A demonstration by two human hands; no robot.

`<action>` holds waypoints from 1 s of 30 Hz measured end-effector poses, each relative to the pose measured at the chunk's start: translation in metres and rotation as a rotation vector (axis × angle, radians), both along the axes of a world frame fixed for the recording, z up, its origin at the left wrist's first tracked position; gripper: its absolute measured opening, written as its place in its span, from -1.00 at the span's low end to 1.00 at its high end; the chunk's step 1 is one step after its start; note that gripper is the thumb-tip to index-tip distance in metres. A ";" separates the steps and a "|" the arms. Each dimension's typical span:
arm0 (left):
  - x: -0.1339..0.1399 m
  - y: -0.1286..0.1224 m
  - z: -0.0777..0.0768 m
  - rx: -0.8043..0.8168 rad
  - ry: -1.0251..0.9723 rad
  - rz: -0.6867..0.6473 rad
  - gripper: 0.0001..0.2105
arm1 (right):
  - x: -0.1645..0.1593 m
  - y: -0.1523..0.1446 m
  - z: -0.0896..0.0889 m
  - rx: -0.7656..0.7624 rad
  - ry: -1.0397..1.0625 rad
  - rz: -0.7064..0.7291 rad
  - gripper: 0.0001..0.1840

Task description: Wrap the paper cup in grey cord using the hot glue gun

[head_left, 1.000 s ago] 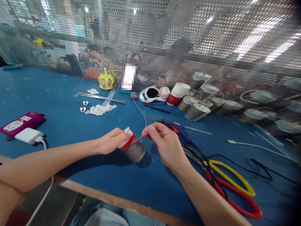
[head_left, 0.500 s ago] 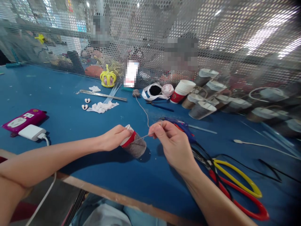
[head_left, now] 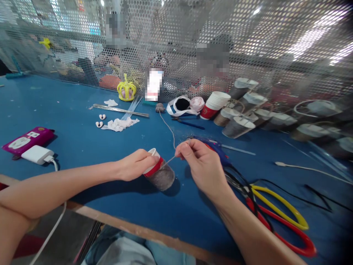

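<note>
My left hand (head_left: 140,164) grips a red and white paper cup (head_left: 162,177) by its rim end, thumb along the side. Grey yarn covers the cup's lower part, and the cup lies tilted with its base toward the right. Between the thumb and fingers of my right hand (head_left: 200,162) is pinched a strand of grey yarn (head_left: 168,161), stretched taut to the cup's side. From the right hand the strand runs back to a small yarn ball (head_left: 159,108) on the blue table.
A glue gun (head_left: 220,151) and big scissors (head_left: 278,206) with red and yellow handles lie beside my right arm. Stacked paper cups (head_left: 215,105) and several grey-wrapped cups (head_left: 238,127) stand back right. A purple power strip (head_left: 29,140) is left. Perforated metal screen (head_left: 176,44) behind.
The cup has shifted slightly right and turned a little in my left hand. My right hand stays nearly in place, still pinching the strand.
</note>
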State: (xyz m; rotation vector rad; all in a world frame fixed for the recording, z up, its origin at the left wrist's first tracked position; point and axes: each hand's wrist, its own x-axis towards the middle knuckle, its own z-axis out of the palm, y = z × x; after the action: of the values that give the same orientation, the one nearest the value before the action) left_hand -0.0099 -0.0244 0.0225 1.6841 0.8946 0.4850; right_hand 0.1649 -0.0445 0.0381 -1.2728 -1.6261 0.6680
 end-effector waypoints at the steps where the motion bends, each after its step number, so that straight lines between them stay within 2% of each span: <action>1: 0.000 -0.001 0.000 -0.004 -0.014 -0.017 -0.67 | 0.000 0.001 0.000 -0.010 0.000 -0.004 -0.77; 8: -0.002 -0.003 -0.002 -0.007 -0.094 -0.043 -0.67 | 0.000 0.004 -0.004 -0.067 0.010 -0.009 -0.77; 18: -0.004 -0.004 -0.003 0.022 -0.105 -0.097 -0.67 | -0.002 0.007 -0.010 -0.088 -0.017 0.021 -0.75; 30: -0.007 -0.004 -0.004 0.151 -0.146 -0.167 -0.64 | -0.006 0.006 -0.011 -0.173 -0.116 0.032 -0.73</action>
State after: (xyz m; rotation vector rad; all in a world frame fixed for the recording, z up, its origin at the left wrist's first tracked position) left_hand -0.0173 -0.0283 0.0182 1.8175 0.6180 0.5649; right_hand 0.1591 -0.0381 0.0267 -1.4348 -1.7156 0.7811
